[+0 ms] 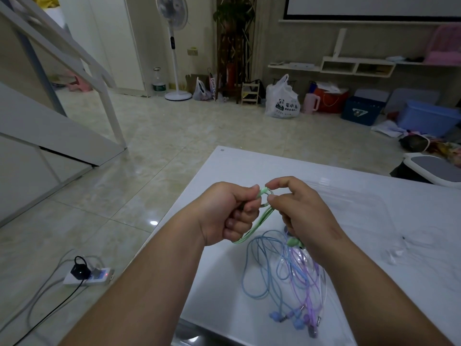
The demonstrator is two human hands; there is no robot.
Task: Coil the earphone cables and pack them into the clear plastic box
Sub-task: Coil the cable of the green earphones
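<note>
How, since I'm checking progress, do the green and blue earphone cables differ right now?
The green cable is lifted, pinched between the left hand and right hand; the blue cable lies on the table. The green cable is gathered into a narrow loop; the blue cable sprawls in loose loops. Both are thin earphone cables.

The thin green earphone cable is mint green with paler banding along its length. The thin blue earphone cable is plain light blue. The thin purple earphone cable is plain lilac. The flat glossy table top is white. The tiled floor is beige with marbled veining.
</note>
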